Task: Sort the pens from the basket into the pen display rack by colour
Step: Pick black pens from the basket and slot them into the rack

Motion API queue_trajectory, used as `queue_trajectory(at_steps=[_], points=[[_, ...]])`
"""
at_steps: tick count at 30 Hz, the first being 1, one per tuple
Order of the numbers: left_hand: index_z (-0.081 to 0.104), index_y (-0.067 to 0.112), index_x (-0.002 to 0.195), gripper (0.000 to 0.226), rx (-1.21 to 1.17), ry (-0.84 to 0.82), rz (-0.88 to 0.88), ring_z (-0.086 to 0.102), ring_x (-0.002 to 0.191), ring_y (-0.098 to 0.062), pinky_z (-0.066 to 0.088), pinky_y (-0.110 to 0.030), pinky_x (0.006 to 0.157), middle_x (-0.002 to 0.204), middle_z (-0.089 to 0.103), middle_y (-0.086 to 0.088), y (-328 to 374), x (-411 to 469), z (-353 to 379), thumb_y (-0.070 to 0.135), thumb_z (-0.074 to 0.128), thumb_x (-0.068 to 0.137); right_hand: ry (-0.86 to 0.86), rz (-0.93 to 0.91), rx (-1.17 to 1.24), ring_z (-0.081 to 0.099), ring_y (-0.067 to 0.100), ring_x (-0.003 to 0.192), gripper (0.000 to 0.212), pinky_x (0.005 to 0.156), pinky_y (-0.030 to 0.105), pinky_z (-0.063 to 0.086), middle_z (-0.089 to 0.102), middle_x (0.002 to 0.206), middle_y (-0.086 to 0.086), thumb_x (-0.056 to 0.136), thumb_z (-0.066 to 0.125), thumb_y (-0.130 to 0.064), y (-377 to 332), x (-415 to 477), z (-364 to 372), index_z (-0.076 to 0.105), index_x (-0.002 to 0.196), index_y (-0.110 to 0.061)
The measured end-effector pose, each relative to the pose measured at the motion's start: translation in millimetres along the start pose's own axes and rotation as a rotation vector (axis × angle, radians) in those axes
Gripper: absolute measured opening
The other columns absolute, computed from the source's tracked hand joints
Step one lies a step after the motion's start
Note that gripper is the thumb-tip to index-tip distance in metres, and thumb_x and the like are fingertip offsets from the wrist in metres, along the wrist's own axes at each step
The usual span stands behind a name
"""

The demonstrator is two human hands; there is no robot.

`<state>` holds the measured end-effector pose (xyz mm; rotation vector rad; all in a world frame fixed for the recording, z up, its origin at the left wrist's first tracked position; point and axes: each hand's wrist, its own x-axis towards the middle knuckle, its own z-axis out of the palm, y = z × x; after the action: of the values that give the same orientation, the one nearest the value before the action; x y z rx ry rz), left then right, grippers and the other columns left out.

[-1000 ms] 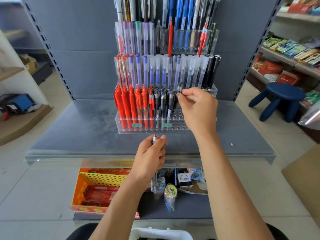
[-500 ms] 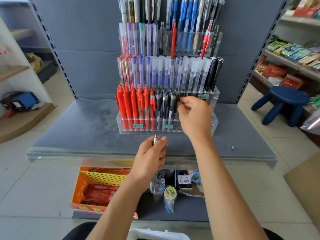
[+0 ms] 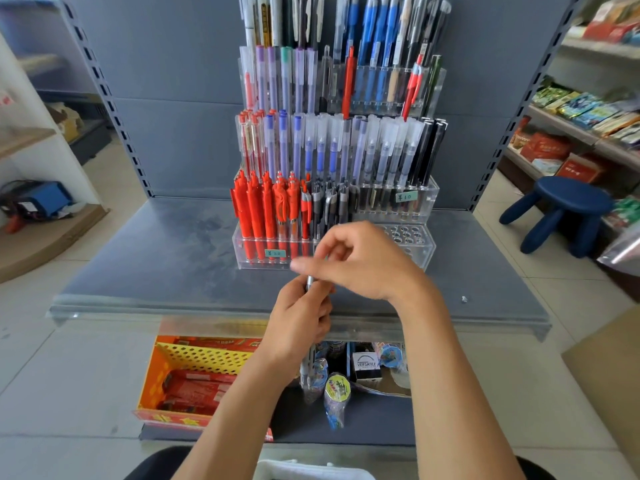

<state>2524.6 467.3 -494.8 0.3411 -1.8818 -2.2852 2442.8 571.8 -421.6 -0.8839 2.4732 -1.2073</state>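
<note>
Back from the clear acrylic tiered rack (image 3: 426, 251) comes my right grip (image 3: 367, 261), meeting the grey plastic pens (image 3: 309, 283) clasped in my left grip (image 3: 301, 320) just before that rack; whether it pinches one, I cannot tell. Next: draw one, seat it beside the rack's dark pens (image 3: 329, 209).

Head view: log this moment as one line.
left hand: holds pens | right hand: over pen tops, grip unclear | rack: front-right holes free

Bright, even light; edges bow outward; right hand (image 3: 367, 265) motion-blurred.
</note>
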Motion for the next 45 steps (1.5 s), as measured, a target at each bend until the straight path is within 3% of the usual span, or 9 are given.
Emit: queue_trajectory(at_steps=[5,11,15,19,27,31,34,41,45], points=[[0.047,0.009,0.084,0.025,0.049,0.011,0.039,0.018,0.051,-0.011,0.019,-0.02,0.042,0.068,0.021,-0.008,2,-2,2,0.004,0.034,0.105,-0.06,0.007,-0.069,0.045,0.0,0.049,0.039,0.053,0.018,0.04,0.055,0.063,-0.012,0.068,0.086,-0.057,2,1,8,0.069,0.077,-0.024],[0.051,0.007,0.088,0.021,0.066,0.001,0.047,0.012,0.061,-0.024,0.017,-0.025,0.045,0.075,0.015,-0.015,3,-5,2,0.01,0.042,0.106,-0.048,0.068,-0.098,0.053,0.001,0.054,0.037,0.056,0.02,0.042,0.059,0.063,-0.012,0.073,0.084,-0.054,2,-2,3,0.07,0.077,-0.021],[0.054,0.006,0.084,0.02,0.092,-0.019,0.061,0.022,0.051,-0.014,0.018,-0.031,0.048,0.059,0.028,-0.002,-2,-4,-1,0.012,0.054,0.102,-0.074,0.103,-0.145,0.054,-0.003,0.051,0.035,0.057,0.021,0.041,0.059,0.053,-0.017,0.076,0.082,-0.053,3,-3,1,0.073,0.069,-0.02],[0.058,0.004,0.09,0.011,0.083,-0.009,0.064,0.026,0.05,-0.014,0.023,-0.029,0.045,0.062,0.031,-0.004,-1,-3,-1,0.01,0.061,0.099,-0.061,0.064,-0.101,0.052,-0.007,0.047,0.03,0.055,0.018,0.039,0.057,0.048,-0.02,0.08,0.082,-0.048,4,-3,-1,0.073,0.071,-0.02],[0.045,0.009,0.088,0.019,0.018,-0.006,0.027,0.019,0.051,-0.015,0.023,-0.024,0.043,0.063,0.025,-0.001,-1,-2,1,0.015,0.057,0.102,0.2,-0.055,0.119,0.055,-0.001,0.061,0.019,0.063,0.021,0.048,0.063,0.07,-0.008,0.088,0.075,-0.041,6,1,-4,0.071,0.082,-0.023],[0.045,0.011,0.09,0.018,-0.013,-0.007,0.033,0.017,0.051,-0.013,0.021,-0.023,0.043,0.062,0.024,0.001,-2,-1,1,0.019,0.053,0.104,-0.006,0.016,0.131,0.068,0.001,0.07,0.028,0.073,0.026,0.054,0.075,0.079,-0.008,0.081,0.082,-0.04,4,-3,-4,0.064,0.1,-0.031],[0.046,0.009,0.086,0.02,0.008,-0.008,0.044,0.018,0.052,-0.013,0.02,-0.025,0.044,0.063,0.025,-0.001,-2,-1,1,0.017,0.053,0.104,-0.036,0.007,0.12,0.07,-0.001,0.07,0.026,0.07,0.02,0.051,0.076,0.08,-0.011,0.083,0.083,-0.029,3,-4,-2,0.063,0.1,-0.032],[0.046,0.009,0.085,0.023,0.04,-0.017,0.027,0.02,0.05,-0.016,0.026,-0.023,0.043,0.064,0.025,-0.003,-3,0,-2,0.015,0.063,0.099,0.343,-0.257,0.435,0.071,0.016,0.082,0.03,0.078,0.035,0.06,0.071,0.082,-0.006,0.094,0.07,-0.015,2,4,-5,0.066,0.123,-0.024],[0.047,0.009,0.084,0.024,0.054,-0.019,0.024,0.022,0.05,-0.015,0.027,-0.022,0.043,0.065,0.028,-0.002,-4,0,-3,0.018,0.063,0.099,0.601,-0.343,0.355,0.068,0.017,0.091,0.042,0.082,0.042,0.061,0.065,0.096,-0.002,0.101,0.06,-0.021,11,8,-11,0.056,0.142,-0.02]])
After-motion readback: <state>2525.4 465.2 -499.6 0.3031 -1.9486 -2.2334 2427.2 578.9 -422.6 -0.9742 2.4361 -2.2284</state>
